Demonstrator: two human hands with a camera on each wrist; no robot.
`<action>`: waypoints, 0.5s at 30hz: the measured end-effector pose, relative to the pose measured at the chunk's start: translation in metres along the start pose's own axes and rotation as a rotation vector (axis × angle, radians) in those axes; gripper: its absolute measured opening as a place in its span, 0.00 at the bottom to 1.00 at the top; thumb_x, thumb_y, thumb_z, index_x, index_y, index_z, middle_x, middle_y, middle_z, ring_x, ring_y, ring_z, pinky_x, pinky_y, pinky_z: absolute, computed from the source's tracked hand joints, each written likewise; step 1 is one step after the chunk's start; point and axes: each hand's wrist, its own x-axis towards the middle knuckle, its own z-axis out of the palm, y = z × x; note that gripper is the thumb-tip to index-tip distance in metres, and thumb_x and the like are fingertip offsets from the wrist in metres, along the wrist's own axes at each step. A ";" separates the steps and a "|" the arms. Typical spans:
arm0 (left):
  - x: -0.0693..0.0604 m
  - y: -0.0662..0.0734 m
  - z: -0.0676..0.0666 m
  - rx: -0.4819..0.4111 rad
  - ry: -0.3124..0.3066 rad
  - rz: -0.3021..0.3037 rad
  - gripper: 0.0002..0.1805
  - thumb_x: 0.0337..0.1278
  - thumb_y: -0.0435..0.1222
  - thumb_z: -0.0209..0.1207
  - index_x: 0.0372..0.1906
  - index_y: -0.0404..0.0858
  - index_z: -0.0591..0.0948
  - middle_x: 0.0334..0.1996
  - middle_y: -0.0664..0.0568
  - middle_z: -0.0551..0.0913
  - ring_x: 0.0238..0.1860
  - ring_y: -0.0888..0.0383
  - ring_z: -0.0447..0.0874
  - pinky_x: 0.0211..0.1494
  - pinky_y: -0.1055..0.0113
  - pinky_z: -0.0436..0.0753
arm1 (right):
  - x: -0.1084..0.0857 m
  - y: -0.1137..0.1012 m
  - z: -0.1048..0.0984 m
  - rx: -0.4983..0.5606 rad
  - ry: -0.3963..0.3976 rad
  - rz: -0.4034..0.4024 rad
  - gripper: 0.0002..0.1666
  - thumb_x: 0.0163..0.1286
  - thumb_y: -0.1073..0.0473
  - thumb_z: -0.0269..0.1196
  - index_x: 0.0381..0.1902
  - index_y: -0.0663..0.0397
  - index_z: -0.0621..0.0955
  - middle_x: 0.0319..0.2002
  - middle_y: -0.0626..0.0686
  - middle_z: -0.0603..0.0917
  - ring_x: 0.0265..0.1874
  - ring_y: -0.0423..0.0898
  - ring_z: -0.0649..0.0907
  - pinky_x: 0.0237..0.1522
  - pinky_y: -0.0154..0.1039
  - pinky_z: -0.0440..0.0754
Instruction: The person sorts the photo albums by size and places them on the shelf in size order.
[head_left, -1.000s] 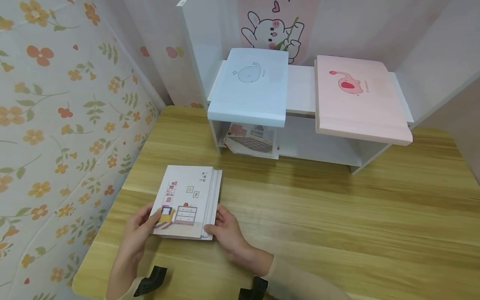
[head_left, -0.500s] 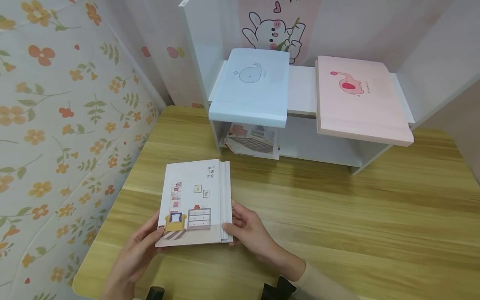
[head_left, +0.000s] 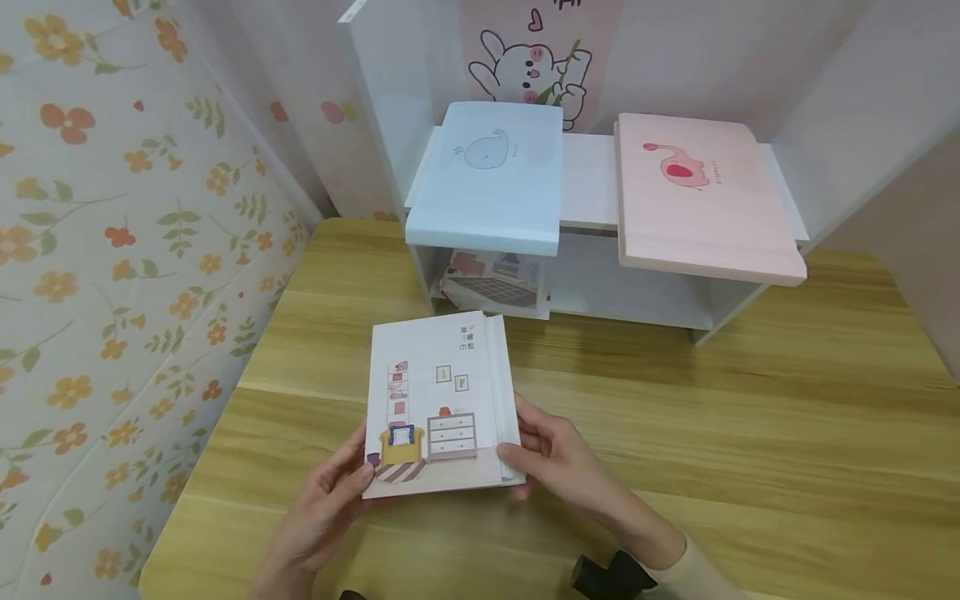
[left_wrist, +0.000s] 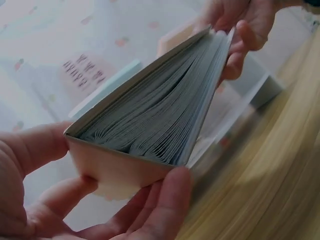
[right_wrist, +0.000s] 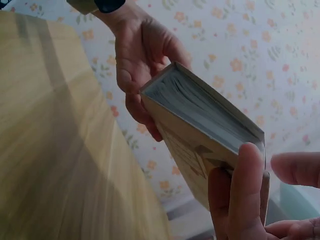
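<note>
A thick white photo album [head_left: 431, 367], its cover printed with a yellow armchair and a chest of drawers, is held up over the wooden table. My left hand [head_left: 322, 508] grips its spine side, thumb on the cover and fingers beneath. At the opposite side my right hand [head_left: 566, 458] pinches the cover edges between thumb and fingers. In the left wrist view, the packed pages of the album [left_wrist: 130, 172] fan slightly between the covers. The right wrist view shows the same album [right_wrist: 172, 135] tilted, with both hands on it.
A white shelf unit [head_left: 588, 187] stands at the back of the table [head_left: 750, 433]. On it lie a blue whale album [head_left: 487, 192] and a pink elephant album [head_left: 705, 212], both overhanging the front. Another illustrated book [head_left: 495, 283] lies below. A floral curtain [head_left: 135, 333] borders the left.
Both hands have lifted the photo album nearer the camera and carried it to the right. Its tilt has changed slightly. The albums on the shelf stay in place.
</note>
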 end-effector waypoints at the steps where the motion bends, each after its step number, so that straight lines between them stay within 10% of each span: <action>1: 0.002 -0.002 0.003 -0.002 0.000 0.004 0.30 0.69 0.25 0.41 0.68 0.55 0.66 0.59 0.56 0.72 0.52 0.58 0.76 0.51 0.64 0.79 | -0.002 0.000 -0.002 -0.010 0.004 -0.005 0.41 0.66 0.68 0.59 0.72 0.64 0.52 0.56 0.70 0.72 0.41 0.49 0.82 0.19 0.40 0.81; 15: 0.032 -0.028 0.047 -0.071 0.232 -0.050 0.14 0.63 0.28 0.52 0.48 0.46 0.81 0.46 0.52 0.79 0.46 0.60 0.79 0.50 0.68 0.79 | -0.023 -0.002 -0.032 -0.060 0.199 -0.122 0.36 0.58 0.74 0.62 0.62 0.73 0.61 0.47 0.62 0.79 0.32 0.46 0.83 0.20 0.38 0.81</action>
